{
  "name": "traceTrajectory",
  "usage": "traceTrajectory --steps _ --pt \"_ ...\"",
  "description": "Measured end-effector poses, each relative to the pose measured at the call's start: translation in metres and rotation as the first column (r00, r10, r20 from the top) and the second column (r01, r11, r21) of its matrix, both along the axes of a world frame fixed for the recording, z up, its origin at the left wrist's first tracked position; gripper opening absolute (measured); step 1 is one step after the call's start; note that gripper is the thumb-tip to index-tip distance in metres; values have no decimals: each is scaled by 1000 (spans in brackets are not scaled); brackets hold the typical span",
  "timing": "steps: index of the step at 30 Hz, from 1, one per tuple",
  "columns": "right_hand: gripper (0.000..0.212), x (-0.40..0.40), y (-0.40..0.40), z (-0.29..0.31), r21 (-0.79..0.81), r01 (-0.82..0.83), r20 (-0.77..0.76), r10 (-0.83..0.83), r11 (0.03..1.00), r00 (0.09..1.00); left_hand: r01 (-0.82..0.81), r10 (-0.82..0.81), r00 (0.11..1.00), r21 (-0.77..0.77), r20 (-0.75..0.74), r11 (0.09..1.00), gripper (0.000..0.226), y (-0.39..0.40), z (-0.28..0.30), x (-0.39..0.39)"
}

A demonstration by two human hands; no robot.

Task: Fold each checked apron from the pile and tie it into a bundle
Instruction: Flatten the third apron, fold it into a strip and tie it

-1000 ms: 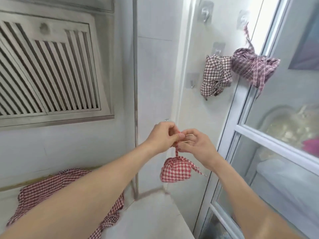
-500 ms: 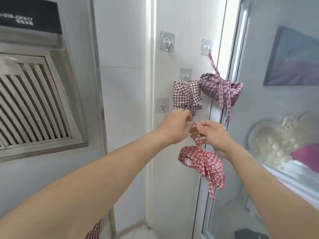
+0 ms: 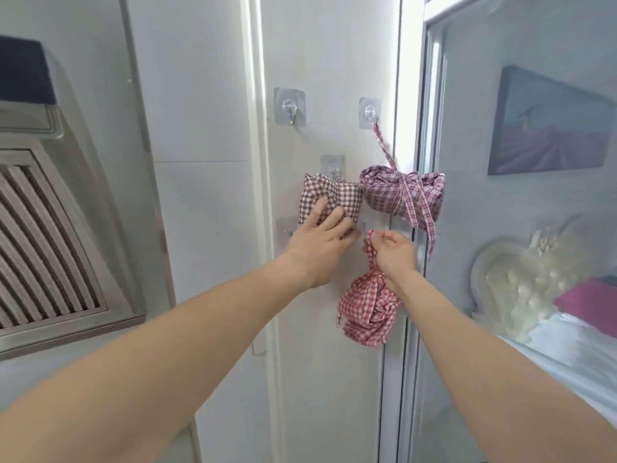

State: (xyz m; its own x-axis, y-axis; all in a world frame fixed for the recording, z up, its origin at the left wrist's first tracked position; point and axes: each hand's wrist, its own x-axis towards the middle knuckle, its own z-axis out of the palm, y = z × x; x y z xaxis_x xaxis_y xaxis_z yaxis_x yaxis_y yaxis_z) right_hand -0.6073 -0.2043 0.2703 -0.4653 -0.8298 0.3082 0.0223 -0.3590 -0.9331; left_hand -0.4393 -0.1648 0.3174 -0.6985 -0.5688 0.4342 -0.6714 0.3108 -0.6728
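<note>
A red checked apron bundle (image 3: 365, 310) hangs below my right hand (image 3: 394, 250), which pinches its tie strap (image 3: 369, 248) close to the wall. My left hand (image 3: 322, 238) lies with straight fingers on a brown checked bundle (image 3: 315, 198) that hangs from a clear wall hook (image 3: 333, 167). A purple checked bundle (image 3: 404, 195) hangs by its strap from another hook (image 3: 370, 111) to the right.
One bare clear hook (image 3: 289, 106) sits at the upper left of the white wall, another (image 3: 287, 230) is partly hidden by my left hand. A metal range hood (image 3: 50, 228) juts out on the left. A glass door frame (image 3: 412, 295) stands right.
Both hands rose and moved closer to the wall hooks. My left hand let go of the red strap and now presses on the brown bundle. My right hand lifted the red bundle.
</note>
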Motion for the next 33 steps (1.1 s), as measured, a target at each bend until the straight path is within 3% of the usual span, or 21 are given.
traceTrajectory --steps 11,17,19,21,25,29,31,33 --pt "6 1 -28 19 137 105 111 -121 985 986 24 -25 1000 46 11 999 68 -7 0 10" --pt "14 -5 -34 15 244 -28 249 -34 969 968 41 -39 999 96 -31 995 69 -14 -2 9" --pt "7 -7 -35 10 244 -105 290 31 964 957 46 -42 998 102 -46 994 70 -14 -5 9" --pt "5 -6 -34 2 236 -104 229 48 966 972 41 -34 998 113 -61 993 71 -14 -8 9" --pt "10 -3 -30 -8 146 49 41 -56 988 998 44 -32 995 122 -99 992 72 -16 -14 5" --pt "20 4 -13 -17 32 294 -69 -291 955 954 46 -35 997 187 -63 981 79 -15 -18 -3" --pt "18 17 6 -26 -64 361 -102 -366 930 925 124 -105 989 216 -100 968 83 -14 -21 -2" --pt "16 30 21 -41 -106 354 -139 -366 929 920 312 -273 929 130 -248 941 78 -10 -31 2"
